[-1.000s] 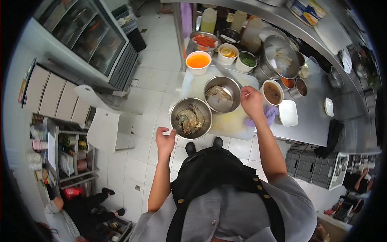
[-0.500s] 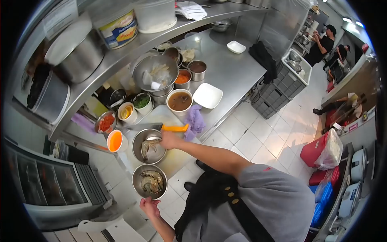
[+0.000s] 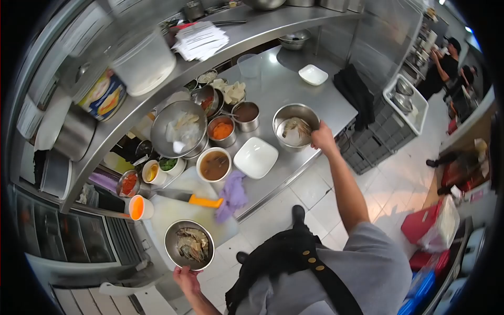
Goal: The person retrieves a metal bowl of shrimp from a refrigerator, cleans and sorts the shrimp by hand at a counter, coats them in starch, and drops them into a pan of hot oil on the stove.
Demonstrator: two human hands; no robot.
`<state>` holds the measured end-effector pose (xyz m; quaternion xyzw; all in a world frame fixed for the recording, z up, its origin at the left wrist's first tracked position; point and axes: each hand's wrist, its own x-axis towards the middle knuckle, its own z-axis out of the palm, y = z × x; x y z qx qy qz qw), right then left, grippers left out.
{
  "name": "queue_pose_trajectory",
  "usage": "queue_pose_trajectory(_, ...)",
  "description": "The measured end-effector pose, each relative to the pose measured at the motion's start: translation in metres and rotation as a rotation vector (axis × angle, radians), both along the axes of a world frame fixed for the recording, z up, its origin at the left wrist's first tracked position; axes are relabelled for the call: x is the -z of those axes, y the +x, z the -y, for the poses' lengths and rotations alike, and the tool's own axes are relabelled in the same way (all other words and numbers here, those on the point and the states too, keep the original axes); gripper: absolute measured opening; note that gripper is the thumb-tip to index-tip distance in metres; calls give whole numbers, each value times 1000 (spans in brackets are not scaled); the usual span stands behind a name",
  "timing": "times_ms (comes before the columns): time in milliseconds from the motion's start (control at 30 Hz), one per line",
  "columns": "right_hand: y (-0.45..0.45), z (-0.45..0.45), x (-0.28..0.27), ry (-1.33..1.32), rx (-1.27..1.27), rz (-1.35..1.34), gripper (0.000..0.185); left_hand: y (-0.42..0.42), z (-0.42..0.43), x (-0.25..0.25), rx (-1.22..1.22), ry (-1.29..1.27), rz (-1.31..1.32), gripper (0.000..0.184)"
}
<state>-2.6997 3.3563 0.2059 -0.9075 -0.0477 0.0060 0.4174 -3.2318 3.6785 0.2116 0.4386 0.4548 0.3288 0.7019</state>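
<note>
My right hand (image 3: 322,137) grips the rim of a steel bowl (image 3: 281,143) at the right part of the steel counter. A few raw shrimp (image 3: 297,129) lie in that bowl. At the near edge of the cutting board, my left hand (image 3: 187,281) has its fingers on the lower rim of a second steel bowl (image 3: 174,253), which holds a heap of raw shrimp (image 3: 192,244). Beyond this bowl, a knife with a yellow handle (image 3: 205,201) lies on the white cutting board (image 3: 167,212), its handle by a purple cloth (image 3: 232,197).
A white square dish (image 3: 256,157) and a tub of brown liquid (image 3: 214,164) stand mid-counter. Several ingredient containers and a large steel bowl (image 3: 179,127) line the back below a shelf (image 3: 252,32). Grey crates (image 3: 362,139) stand at the right. Other people (image 3: 441,68) are farther off.
My right hand has carried its bowl from the cutting board to the right along the counter. My left hand stays at the other bowl's rim. The view has shifted.
</note>
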Motion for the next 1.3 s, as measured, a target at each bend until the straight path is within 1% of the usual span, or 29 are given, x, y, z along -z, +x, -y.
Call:
queue_pose_trajectory(33, 20, 1, -1, -1, -31, 0, 28, 22, 16, -4, 18, -13, -16, 17)
queue_pose_trajectory(67, 25, -3, 2, 109, 12, -122, 26, 45, 33, -11, 63, -18, 2, 19)
queue_pose_trajectory(100, 31, -6, 6, 226, 66, -249, 24, 65, 47, -10, 69, -34, 44, 15)
queue_pose_trajectory(133, 44, -5, 27, 225, 19, -303, 35, 86, 60, -8, 73, -59, 62, 14)
queue_pose_trajectory(167, 43, -2, 29, 228, 2, -322, 35, 113, 77, -18, 122, -87, 73, 14)
queue_pose_trajectory(233, 33, 1, 12, 419, -22, -536, 47, 148, 101, -23, 211, -95, 56, 21)
queue_pose_trajectory(267, 37, 11, 4, 381, -86, -522, 50, 160, 111, -23, 239, -105, 42, 25)
queue_pose_trajectory(333, 48, 31, 8, 310, -85, -336, 40, 181, 128, -16, 247, -128, 48, 25)
queue_pose_trajectory(400, 55, 46, 0, 276, -154, -223, 37, 206, 142, -19, 259, -164, 39, 25)
queue_pose_trajectory(467, 45, 49, -31, 344, -233, -170, 29, 226, 144, -10, 302, -129, 21, 25)
queue_pose_trajectory(500, 36, 49, -53, 331, -273, -146, 26, 243, 148, -21, 313, -131, 4, 15)
queue_pose_trajectory(567, 15, 47, -70, 583, -375, -141, 27, 270, 148, -27, 366, -108, -16, 14)
queue_pose_trajectory(633, -10, 40, -91, 613, -577, -130, 27, 297, 148, -25, 481, -63, 2, 12)
queue_pose_trajectory(700, -24, 27, -105, 419, -740, 15, 28, 325, 151, -22, 569, -61, 47, 12)
queue_pose_trajectory(733, -26, 27, -108, 396, -723, 25, 28, 338, 154, -21, 629, -39, 79, 11)
queue_pose_trajectory(800, -23, 26, -112, 117, -740, 202, 29, 364, 167, -35, 693, -63, 94, 8)
queue_pose_trajectory(833, -22, 27, -116, 109, -745, 216, 29, 375, 174, -41, 733, -72, 87, 5)
queue_pose_trajectory(900, -24, 31, -122, -67, -712, 134, 28, 390, 186, -37, 748, -123, 185, 5)
queue_pose_trajectory(967, -24, 33, -123, -56, -732, 91, 28, 398, 194, -32, 733, -165, 234, 7)
queue_pose_trajectory(1000, -21, 32, -122, -26, -758, 91, 28, 397, 194, -27, 736, -133, 226, 5)
queue_pose_trajectory(1033, -20, 28, -128, -29, -783, 102, 28, 396, 194, -25, 714, -188, 252, 7)
queue_pose_trajectory(1100, -15, 18, -140, 20, -762, 131, 28, 388, 191, -31, 652, -235, 239, 8)
queue_pose_trajectory(1167, -7, 10, -151, 38, -774, 140, 28, 382, 183, -35, 638, -232, 185, 4)
queue_pose_trajectory(1200, -6, 7, -154, 52, -793, 120, 28, 380, 178, -30, 661, -202, 167, 4)
queue_pose_trajectory(1233, -8, 4, -152, 58, -738, 127, 28, 378, 173, -28, 715, -196, 160, 4)
queue_pose_trajectory(1300, -2, 14, -141, -118, -900, 355, 21, 387, 173, -27, 725, -177, 190, 5)
